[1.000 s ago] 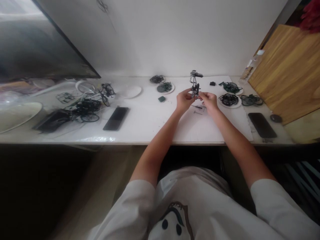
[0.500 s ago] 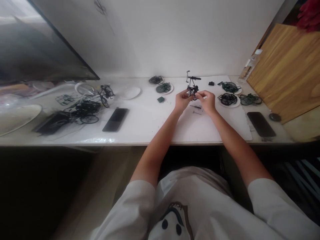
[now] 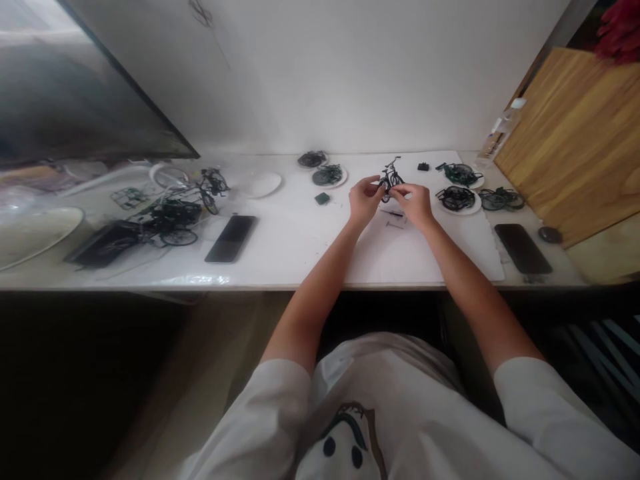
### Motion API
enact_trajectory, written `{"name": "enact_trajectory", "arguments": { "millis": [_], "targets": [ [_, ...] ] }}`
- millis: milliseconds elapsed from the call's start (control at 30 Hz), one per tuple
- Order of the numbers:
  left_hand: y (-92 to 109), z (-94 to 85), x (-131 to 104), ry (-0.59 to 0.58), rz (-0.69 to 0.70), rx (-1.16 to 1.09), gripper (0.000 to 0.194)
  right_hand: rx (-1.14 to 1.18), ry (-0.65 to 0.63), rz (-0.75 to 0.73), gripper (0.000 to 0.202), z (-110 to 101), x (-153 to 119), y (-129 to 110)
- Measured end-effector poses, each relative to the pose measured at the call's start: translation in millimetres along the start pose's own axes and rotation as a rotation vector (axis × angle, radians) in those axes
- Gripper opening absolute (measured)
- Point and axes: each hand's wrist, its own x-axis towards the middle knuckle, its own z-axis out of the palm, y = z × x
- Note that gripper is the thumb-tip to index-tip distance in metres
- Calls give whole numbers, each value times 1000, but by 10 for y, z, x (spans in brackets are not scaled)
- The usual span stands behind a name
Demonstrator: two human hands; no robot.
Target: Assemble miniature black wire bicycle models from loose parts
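A small black model bicycle (image 3: 393, 176) is held between my two hands above the white paper sheet (image 3: 425, 253). My left hand (image 3: 365, 198) pinches its lower left side, fingers closed. My right hand (image 3: 413, 202) grips its lower right part with the fingertips. The handlebar and the seat stick up above my fingers, while parts of the wheels are hidden behind them. Just below my hands, a thin dark tool (image 3: 394, 213) and a small grey T-shaped piece (image 3: 395, 225) lie on the sheet.
Small plates with dark bicycle parts (image 3: 456, 199) stand at right, others (image 3: 327, 175) at back left of my hands. A green block (image 3: 322, 199) and black block (image 3: 423, 167) lie nearby. Phones (image 3: 231, 239) flank the work area. Model bicycles (image 3: 173, 223) crowd the left; a bottle (image 3: 500, 133) leans at right.
The model bicycle has been turned in my hands: its handlebar now points up and right instead of up at the left. Both hands stay almost in place.
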Motion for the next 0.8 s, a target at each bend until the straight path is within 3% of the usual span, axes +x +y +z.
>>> {"name": "enact_trajectory", "arguments": {
  "millis": [400,533,800],
  "targets": [
    [164,-19,-63,40,-6,101,36,135,-91,24,22,-16,-6,-36],
    [166,-2,-78,59,-22,71,36,72,-50,83,24,-38,-13,-73],
    [135,8,-89,45,-40,62,53,60,-53,126,23,-55,-10,-73]
  ]
}}
